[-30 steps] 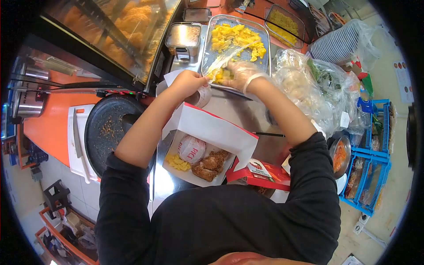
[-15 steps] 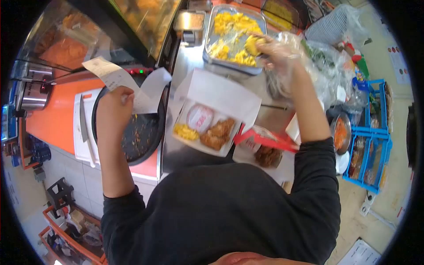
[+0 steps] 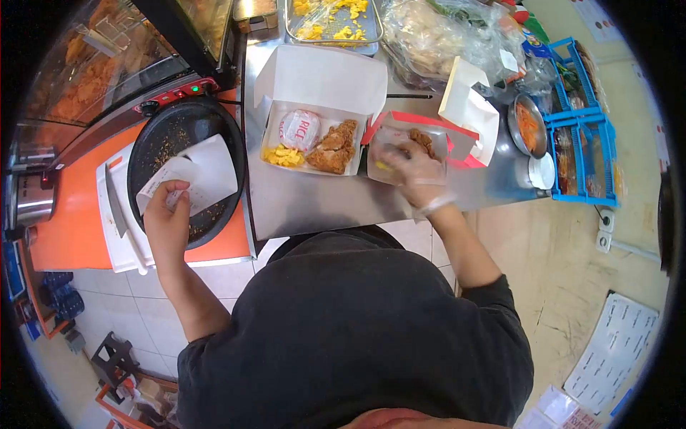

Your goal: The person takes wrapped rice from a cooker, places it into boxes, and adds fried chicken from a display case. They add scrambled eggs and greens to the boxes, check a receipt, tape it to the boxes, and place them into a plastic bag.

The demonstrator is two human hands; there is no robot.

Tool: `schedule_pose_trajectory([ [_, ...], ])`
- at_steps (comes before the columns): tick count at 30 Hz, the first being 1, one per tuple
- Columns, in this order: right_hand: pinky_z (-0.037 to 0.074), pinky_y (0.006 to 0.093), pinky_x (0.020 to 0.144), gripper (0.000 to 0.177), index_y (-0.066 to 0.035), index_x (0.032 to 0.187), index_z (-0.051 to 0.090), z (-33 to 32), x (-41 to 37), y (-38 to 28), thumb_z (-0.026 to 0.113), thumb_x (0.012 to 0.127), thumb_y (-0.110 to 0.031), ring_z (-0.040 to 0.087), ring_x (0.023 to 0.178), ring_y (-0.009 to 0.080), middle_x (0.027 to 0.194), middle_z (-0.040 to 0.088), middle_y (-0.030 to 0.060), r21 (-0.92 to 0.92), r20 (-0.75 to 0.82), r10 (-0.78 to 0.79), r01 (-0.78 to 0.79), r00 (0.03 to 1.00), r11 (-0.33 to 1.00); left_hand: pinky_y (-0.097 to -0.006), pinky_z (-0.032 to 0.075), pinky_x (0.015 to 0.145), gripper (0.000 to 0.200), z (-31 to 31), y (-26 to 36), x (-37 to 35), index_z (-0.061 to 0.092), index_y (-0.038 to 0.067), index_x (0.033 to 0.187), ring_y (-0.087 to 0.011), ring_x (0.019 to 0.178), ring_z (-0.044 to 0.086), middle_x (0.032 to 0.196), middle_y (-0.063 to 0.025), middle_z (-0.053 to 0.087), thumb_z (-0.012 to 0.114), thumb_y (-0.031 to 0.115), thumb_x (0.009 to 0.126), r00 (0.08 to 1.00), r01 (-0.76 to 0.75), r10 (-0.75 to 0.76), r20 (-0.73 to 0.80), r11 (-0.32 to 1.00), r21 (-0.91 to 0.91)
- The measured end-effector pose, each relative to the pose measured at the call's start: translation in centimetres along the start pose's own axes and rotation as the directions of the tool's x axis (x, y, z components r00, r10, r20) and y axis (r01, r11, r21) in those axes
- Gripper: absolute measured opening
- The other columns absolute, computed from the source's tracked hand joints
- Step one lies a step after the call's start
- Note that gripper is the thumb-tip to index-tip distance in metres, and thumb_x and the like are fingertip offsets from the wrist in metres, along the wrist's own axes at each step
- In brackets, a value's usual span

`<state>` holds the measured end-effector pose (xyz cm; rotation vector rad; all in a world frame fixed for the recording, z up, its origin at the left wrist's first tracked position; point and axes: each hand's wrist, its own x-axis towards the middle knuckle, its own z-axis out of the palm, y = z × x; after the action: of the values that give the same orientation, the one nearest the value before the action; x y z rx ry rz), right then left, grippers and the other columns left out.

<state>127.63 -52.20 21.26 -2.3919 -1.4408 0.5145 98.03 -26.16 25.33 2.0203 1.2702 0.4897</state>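
Note:
My left hand point(image 3: 171, 211) pinches a curled paper receipt point(image 3: 207, 168) above a round black tray point(image 3: 161, 139). My right hand point(image 3: 421, 175), in a clear plastic glove, is inside a red-edged box point(image 3: 461, 139), its fingers blurred beside a brown fried piece point(image 3: 421, 139). A little yellow food shows by the fingertips; whether they hold any is unclear. Left of that box, an open white box point(image 3: 321, 75) holds a round wrapped pack marked RICE point(image 3: 299, 130), yellow egg point(image 3: 283, 156) and fried chicken point(image 3: 334, 146).
A metal tray point(image 3: 336, 39) of yellow egg stands at the back, beside plastic-wrapped food point(image 3: 443, 36). An empty white carton point(image 3: 468, 107) and a bowl of orange shreds point(image 3: 527, 125) are at right. A knife point(image 3: 116, 200) lies on a white board point(image 3: 136, 247) at left.
My right hand has moved from the egg tray down into the red-edged box. The view has shifted, and the receipt in my left hand now hangs lower over the black tray.

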Motion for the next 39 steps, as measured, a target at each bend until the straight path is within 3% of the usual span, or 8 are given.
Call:
schedule_pose_trajectory([
  [10, 0.049, 0.0364, 0.07, 0.05, -0.022, 0.118, 0.053, 2.0, 0.3, 3.3, 0.061, 0.071, -0.007, 0.059, 0.086, 0.0281, 0.108, 0.053, 0.013, -0.074, -0.21, -0.066, 0.051, 0.976, 0.996, -0.0211, 0.04, 0.072, 0.034, 0.7, -1.4, -2.3, 0.051, 0.0, 0.108, -0.0124, 0.083, 0.051, 0.099, -0.0087, 0.054, 0.043, -0.008, 0.076, 0.979, -0.188, 0.158, -0.125, 0.942, -0.278],
  [16, 0.039, 0.019, 0.05, 0.054, -0.017, 0.126, 0.046, -7.2, 1.1, 2.0, 0.06, 0.076, -0.004, 0.049, 0.063, 0.0066, 0.088, 0.053, 0.0036, 0.785, 0.532, 0.136, -0.547, 0.836, 0.29, -0.0261, 0.039, 0.088, 0.034, -0.4, -3.4, -4.2, 0.05, -0.005, 0.113, -0.0174, 0.101, 0.051, 0.11, -0.012, 0.055, 0.041, -0.009, 0.08, 0.977, -0.125, 0.063, -0.206, 0.943, -0.307],
  [22, 0.033, 0.0184, 0.042, 0.056, -0.016, 0.13, 0.041, -14.5, 14.1, -0.1, 0.059, 0.077, -0.007, 0.042, 0.052, 0.0043, 0.082, 0.05, 0.0023, 0.75, 0.222, -0.184, -0.047, 0.958, 0.66, -0.0274, 0.04, 0.087, 0.034, 3.0, 0.7, -5.6, 0.05, -0.004, 0.113, -0.0185, 0.101, 0.052, 0.113, -0.0132, 0.054, 0.044, -0.007, 0.079, 0.945, -0.09, 0.001, -0.326, 0.962, -0.258],
  [24, 0.049, 0.0337, 0.069, 0.052, -0.016, 0.127, 0.044, -10.7, 24.0, 3.2, 0.06, 0.077, -0.014, 0.06, 0.082, 0.0239, 0.098, 0.06, 0.013, 0.088, -0.264, -0.426, 0.461, 0.865, 0.883, -0.0286, 0.04, 0.087, 0.037, 4.5, 2.7, -5.8, 0.049, -0.003, 0.115, -0.0197, 0.103, 0.052, 0.115, -0.0137, 0.052, 0.045, -0.006, 0.079, 0.945, -0.077, -0.011, -0.326, 0.964, -0.255],
  [28, 0.046, 0.0355, 0.083, 0.046, -0.018, 0.121, 0.052, -11.3, 28.8, 3.4, 0.056, 0.078, -0.032, 0.059, 0.093, 0.0292, 0.108, 0.06, 0.0116, -0.474, 0.129, -0.138, 0.184, 0.982, 0.861, -0.0323, 0.039, 0.092, 0.047, 5.7, 6.5, -7.2, 0.043, -0.002, 0.123, -0.0228, 0.108, 0.05, 0.123, -0.015, 0.047, 0.046, -0.008, 0.077, 0.936, -0.062, -0.061, -0.348, 0.942, -0.33],
  [30, 0.047, 0.0339, 0.079, 0.034, -0.016, 0.109, 0.061, -13.2, 29.3, 7.0, 0.054, 0.079, -0.032, 0.061, 0.089, 0.0251, 0.099, 0.064, 0.01, -0.368, -0.154, -0.482, 0.402, 0.863, 0.838, -0.0339, 0.038, 0.095, 0.053, 6.4, 8.2, -7.4, 0.039, -0.002, 0.127, -0.0241, 0.112, 0.047, 0.127, -0.0159, 0.043, 0.048, -0.008, 0.075, 0.931, -0.042, -0.091, -0.354, 0.935, -0.351],
  [35, 0.047, 0.0301, 0.069, 0.026, -0.005, 0.093, 0.064, -22.4, 30.6, 20.7, 0.057, 0.081, -0.028, 0.061, 0.077, 0.0184, 0.081, 0.066, 0.0107, 0.005, -0.51, -0.182, 0.215, 0.841, 0.977, -0.037, 0.032, 0.1, 0.066, 7.9, 10.3, -6.6, 0.031, -0.003, 0.133, -0.0257, 0.12, 0.041, 0.132, -0.0179, 0.037, 0.058, -0.004, 0.072, 0.926, -0.175, 0.056, -0.373, 0.94, -0.294],
  [39, 0.038, 0.0325, 0.093, 0.048, -0.006, 0.119, 0.053, -16.7, 35.0, 31.1, 0.065, 0.077, -0.027, 0.053, 0.104, 0.0196, 0.116, 0.057, 0.0083, 0.12, -0.008, -0.212, 0.211, 0.977, 0.97, -0.0374, 0.023, 0.106, 0.077, 9.9, 15.2, -3.9, 0.029, -0.005, 0.133, -0.0252, 0.128, 0.03, 0.138, -0.0183, 0.032, 0.069, 0.01, 0.069, 0.915, -0.254, 0.178, -0.361, 0.951, -0.176],
])
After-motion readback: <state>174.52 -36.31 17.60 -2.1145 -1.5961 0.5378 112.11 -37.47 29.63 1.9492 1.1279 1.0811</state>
